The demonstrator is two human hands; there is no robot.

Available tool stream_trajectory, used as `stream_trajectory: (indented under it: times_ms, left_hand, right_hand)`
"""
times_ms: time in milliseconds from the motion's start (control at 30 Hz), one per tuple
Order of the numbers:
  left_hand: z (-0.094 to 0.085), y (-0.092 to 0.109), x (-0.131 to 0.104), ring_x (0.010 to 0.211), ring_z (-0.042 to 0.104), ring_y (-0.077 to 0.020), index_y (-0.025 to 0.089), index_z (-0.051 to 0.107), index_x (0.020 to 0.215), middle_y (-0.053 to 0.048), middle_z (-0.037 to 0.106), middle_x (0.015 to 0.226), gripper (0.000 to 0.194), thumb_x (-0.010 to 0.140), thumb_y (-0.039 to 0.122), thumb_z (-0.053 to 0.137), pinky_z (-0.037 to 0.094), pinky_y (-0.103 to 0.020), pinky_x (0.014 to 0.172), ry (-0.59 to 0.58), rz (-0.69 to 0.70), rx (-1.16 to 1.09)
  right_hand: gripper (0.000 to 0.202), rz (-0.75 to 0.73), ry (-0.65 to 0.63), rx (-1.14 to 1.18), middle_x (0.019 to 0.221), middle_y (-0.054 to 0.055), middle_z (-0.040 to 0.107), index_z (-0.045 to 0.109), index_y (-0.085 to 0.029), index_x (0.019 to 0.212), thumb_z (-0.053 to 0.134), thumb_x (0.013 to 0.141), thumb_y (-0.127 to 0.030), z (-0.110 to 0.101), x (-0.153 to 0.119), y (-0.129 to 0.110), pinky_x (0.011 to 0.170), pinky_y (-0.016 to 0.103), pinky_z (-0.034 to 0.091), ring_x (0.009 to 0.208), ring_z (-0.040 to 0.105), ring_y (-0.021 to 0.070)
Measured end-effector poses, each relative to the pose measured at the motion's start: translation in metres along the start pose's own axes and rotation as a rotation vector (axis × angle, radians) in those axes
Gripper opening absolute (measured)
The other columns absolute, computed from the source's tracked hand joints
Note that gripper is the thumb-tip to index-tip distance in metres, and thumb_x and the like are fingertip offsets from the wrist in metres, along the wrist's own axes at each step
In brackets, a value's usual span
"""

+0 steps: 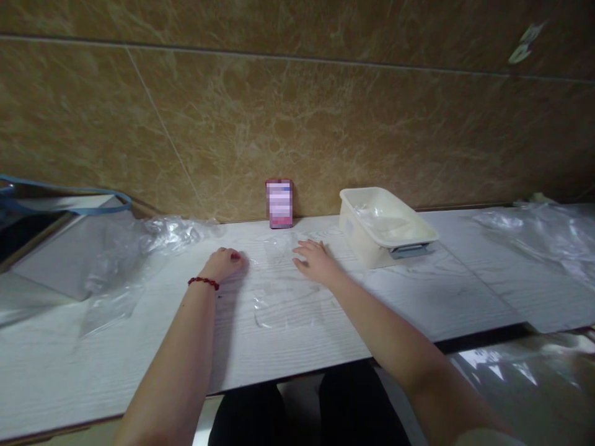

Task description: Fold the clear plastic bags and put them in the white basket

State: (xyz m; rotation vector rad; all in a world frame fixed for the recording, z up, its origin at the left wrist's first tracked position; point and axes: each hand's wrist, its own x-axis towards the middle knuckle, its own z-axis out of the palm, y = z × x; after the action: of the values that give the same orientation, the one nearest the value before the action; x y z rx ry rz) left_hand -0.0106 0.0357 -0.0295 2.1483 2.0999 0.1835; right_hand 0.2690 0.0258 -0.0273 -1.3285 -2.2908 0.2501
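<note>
My left hand (225,264) is over the white wood-grain table, its fingers curled together around something small and dark red at the fingertips, too small to name. A red beaded bracelet (203,282) circles that wrist. To the right, my right hand (316,261) has its fingers spread and holds nothing, close beside a small clear plastic piece (277,246). Another clear plastic bag (288,308) lies flat on the table in front of me, between my forearms. Its edges are hard to make out.
A phone (280,204) leans against the marbled wall. An open cream bin (365,238) with clear plastic inside stands at right. Crumpled clear bags lie left (171,234) and far right (548,232). A white box (60,260) with a blue strap is at far left.
</note>
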Motion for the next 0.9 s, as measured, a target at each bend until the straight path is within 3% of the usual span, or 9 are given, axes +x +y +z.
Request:
stream_trajectory:
  times_ms: [133, 267, 367, 467, 633, 900]
  left_hand:
    - [-0.006, 0.017, -0.004, 0.073, 0.058, -0.0189, 0.016, 0.063, 0.075, -0.008, 0.064, 0.076, 0.029, 0.070, 0.032, 0.039, 0.041, -0.026, 0.066, -0.085, 0.005, -0.058]
    - [-0.013, 0.033, -0.014, 0.067, 0.058, -0.0166, 0.012, 0.057, 0.084, -0.009, 0.064, 0.076, 0.030, 0.073, 0.027, 0.034, 0.041, -0.024, 0.058, -0.092, -0.069, -0.200]
    - [-0.012, 0.037, -0.019, 0.063, 0.058, -0.0149, 0.010, 0.049, 0.100, -0.009, 0.064, 0.080, 0.036, 0.075, 0.031, 0.034, 0.041, -0.023, 0.055, -0.120, -0.108, -0.331]
    - [-0.010, 0.034, -0.019, 0.066, 0.058, -0.0168, 0.009, 0.044, 0.108, -0.011, 0.063, 0.085, 0.052, 0.067, 0.041, 0.046, 0.042, -0.025, 0.058, -0.138, -0.104, -0.277]
    - [-0.015, 0.033, -0.017, 0.072, 0.058, -0.0192, 0.013, 0.059, 0.079, -0.010, 0.064, 0.079, 0.027, 0.067, 0.031, 0.042, 0.040, -0.026, 0.063, -0.180, -0.073, -0.124]
    - [-0.033, 0.057, -0.029, 0.063, 0.055, -0.0160, 0.015, 0.057, 0.073, -0.003, 0.061, 0.065, 0.024, 0.064, 0.031, 0.042, 0.039, -0.024, 0.055, -0.089, -0.100, -0.330]
  right_hand:
    - [0.028, -0.099, 0.009, 0.026, 0.119, 0.007, 0.048, 0.058, -0.020, 0.101, 0.046, 0.078, -0.031, 0.002, -0.002, -0.002, 0.099, 0.044, 0.018, 0.115, 0.036, 0.0212]
    - [0.029, -0.211, -0.020, 0.060, 0.114, 0.008, 0.052, 0.057, -0.016, 0.101, 0.043, 0.080, -0.029, -0.001, -0.004, -0.009, 0.097, 0.034, 0.028, 0.112, 0.040, 0.0169]
    - [0.032, -0.380, -0.117, 0.091, 0.115, 0.008, 0.052, 0.056, -0.016, 0.105, 0.044, 0.080, -0.033, -0.003, -0.008, -0.021, 0.095, 0.031, 0.031, 0.112, 0.040, 0.0154]
    - [0.035, -0.499, -0.206, 0.081, 0.116, 0.007, 0.051, 0.055, -0.018, 0.107, 0.046, 0.079, -0.037, -0.002, -0.013, -0.032, 0.097, 0.033, 0.028, 0.113, 0.039, 0.0162]
    - [0.037, -0.547, -0.250, 0.062, 0.117, 0.007, 0.051, 0.054, -0.017, 0.107, 0.044, 0.080, -0.039, 0.003, -0.017, -0.038, 0.098, 0.031, 0.026, 0.114, 0.038, 0.0163]
    - [0.034, -0.506, -0.176, 0.121, 0.112, 0.005, 0.053, 0.053, -0.019, 0.103, 0.047, 0.077, -0.040, 0.009, -0.015, -0.046, 0.093, 0.033, 0.030, 0.108, 0.041, 0.0174]
